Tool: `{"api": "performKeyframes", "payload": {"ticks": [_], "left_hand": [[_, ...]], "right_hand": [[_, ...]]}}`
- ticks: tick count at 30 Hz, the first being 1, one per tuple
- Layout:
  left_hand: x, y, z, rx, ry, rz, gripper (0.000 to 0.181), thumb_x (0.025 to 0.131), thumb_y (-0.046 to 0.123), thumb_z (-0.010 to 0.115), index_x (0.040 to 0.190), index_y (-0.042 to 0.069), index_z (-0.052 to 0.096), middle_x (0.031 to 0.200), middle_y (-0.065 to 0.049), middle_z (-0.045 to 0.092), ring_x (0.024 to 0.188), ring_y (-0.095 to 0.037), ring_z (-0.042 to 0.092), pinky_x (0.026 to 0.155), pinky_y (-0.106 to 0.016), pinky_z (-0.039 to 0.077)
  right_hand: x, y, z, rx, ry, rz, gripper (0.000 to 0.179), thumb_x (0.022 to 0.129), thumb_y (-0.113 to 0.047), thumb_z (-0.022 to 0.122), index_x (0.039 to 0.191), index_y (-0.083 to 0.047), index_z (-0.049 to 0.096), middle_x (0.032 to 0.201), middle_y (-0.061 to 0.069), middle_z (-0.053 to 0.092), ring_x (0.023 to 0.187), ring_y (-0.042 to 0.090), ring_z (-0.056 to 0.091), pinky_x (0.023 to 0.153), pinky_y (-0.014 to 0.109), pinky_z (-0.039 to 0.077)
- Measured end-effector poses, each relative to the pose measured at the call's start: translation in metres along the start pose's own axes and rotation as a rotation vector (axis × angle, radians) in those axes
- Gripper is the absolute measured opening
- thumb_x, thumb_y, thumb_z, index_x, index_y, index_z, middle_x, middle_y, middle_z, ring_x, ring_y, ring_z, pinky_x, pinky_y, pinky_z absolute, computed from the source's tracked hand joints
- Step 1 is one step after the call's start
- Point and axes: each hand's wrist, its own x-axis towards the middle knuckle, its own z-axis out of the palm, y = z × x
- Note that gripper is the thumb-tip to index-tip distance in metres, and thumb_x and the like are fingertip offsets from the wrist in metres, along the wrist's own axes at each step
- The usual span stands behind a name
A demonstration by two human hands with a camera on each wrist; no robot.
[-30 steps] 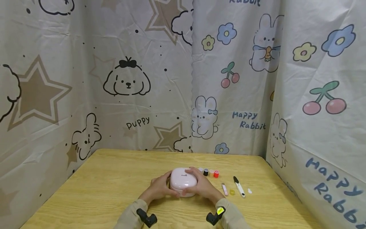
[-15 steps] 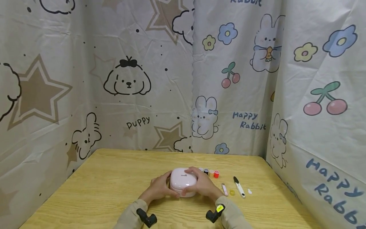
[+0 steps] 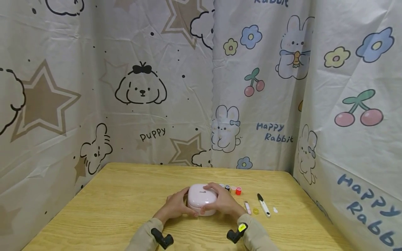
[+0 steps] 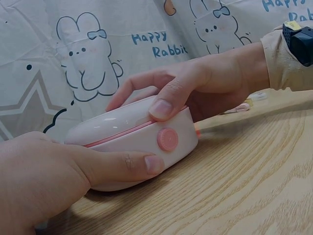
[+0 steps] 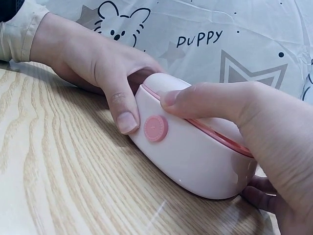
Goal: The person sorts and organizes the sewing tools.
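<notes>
A rounded, glossy pale pink lidded box (image 3: 197,198) rests on the wooden table between both hands. My left hand (image 3: 176,205) grips its left side, the thumb lying along the lower front wall below the lid seam. From the right, my right hand (image 3: 224,201) holds the box, fingers over the lid and thumb (image 4: 165,108) at the lid's front edge. A round pink knob (image 4: 167,139) sits on the front wall, between the two thumbs. A darker pink line (image 5: 215,136) runs along the seam under the lid. Fingers behind the box are partly hidden.
Several small thread spools stand behind the right hand, a red spool (image 3: 238,191) outermost. Farther right lie a small pink-and-white item (image 3: 247,207), a small yellow item (image 3: 255,211), a slim white tool with a black end (image 3: 263,205) and a small white piece (image 3: 275,210). Printed curtains (image 3: 176,104) surround the table.
Both hands keep the same hold on the box. The whole head view shifts very slightly; nothing on the table has visibly moved.
</notes>
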Motion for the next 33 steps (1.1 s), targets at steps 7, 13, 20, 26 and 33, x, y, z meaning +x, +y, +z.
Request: {"api": "performKeyframes", "payload": {"ticks": [7, 13, 20, 26, 33], "left_hand": [[-0.0012, -0.0008, 0.0013, 0.002, -0.009, 0.012, 0.114, 0.066, 0.05, 0.097, 0.154, 0.0, 0.044, 0.151, -0.016, 0.053, 0.136, -0.039, 0.049, 0.102, -0.065, 0.027], [-0.0002, -0.0007, 0.0008, -0.004, -0.004, 0.014, 0.113, 0.065, 0.05, 0.097, 0.153, 0.001, 0.045, 0.151, -0.016, 0.053, 0.135, -0.038, 0.049, 0.101, -0.064, 0.027], [0.0011, -0.002, 0.0007, 0.001, -0.003, 0.015, 0.114, 0.065, 0.051, 0.097, 0.154, 0.002, 0.045, 0.151, -0.015, 0.053, 0.135, -0.037, 0.05, 0.098, -0.06, 0.027], [0.0007, -0.002, 0.001, -0.024, 0.003, 0.028, 0.115, 0.065, 0.05, 0.097, 0.155, 0.003, 0.043, 0.152, -0.014, 0.052, 0.133, -0.038, 0.05, 0.098, -0.062, 0.026], [0.0011, -0.0009, 0.0013, -0.018, 0.003, 0.035, 0.113, 0.066, 0.051, 0.096, 0.155, 0.006, 0.044, 0.15, -0.01, 0.054, 0.131, -0.035, 0.052, 0.094, -0.058, 0.026]], "right_hand": [[0.0012, 0.0019, -0.0018, -0.01, -0.023, 0.023, 0.073, 0.068, -0.038, 0.096, 0.132, -0.024, 0.064, 0.139, 0.005, 0.059, 0.122, 0.028, 0.054, 0.1, 0.056, 0.043], [0.0015, -0.0017, -0.0043, 0.006, -0.035, 0.028, 0.071, 0.071, -0.036, 0.094, 0.134, -0.023, 0.064, 0.139, 0.008, 0.058, 0.123, 0.032, 0.054, 0.099, 0.059, 0.044], [0.0026, 0.001, -0.003, 0.033, -0.026, 0.035, 0.072, 0.071, -0.032, 0.095, 0.135, -0.023, 0.064, 0.141, 0.006, 0.057, 0.124, 0.03, 0.054, 0.1, 0.056, 0.044], [0.0047, 0.0054, -0.0017, 0.056, -0.017, 0.031, 0.07, 0.073, -0.032, 0.093, 0.135, -0.021, 0.064, 0.139, 0.007, 0.058, 0.12, 0.029, 0.056, 0.098, 0.053, 0.045], [0.0037, 0.0041, 0.0016, 0.1, 0.005, 0.024, 0.066, 0.081, -0.029, 0.089, 0.14, -0.016, 0.062, 0.136, 0.01, 0.06, 0.117, 0.028, 0.057, 0.096, 0.052, 0.046]]}}
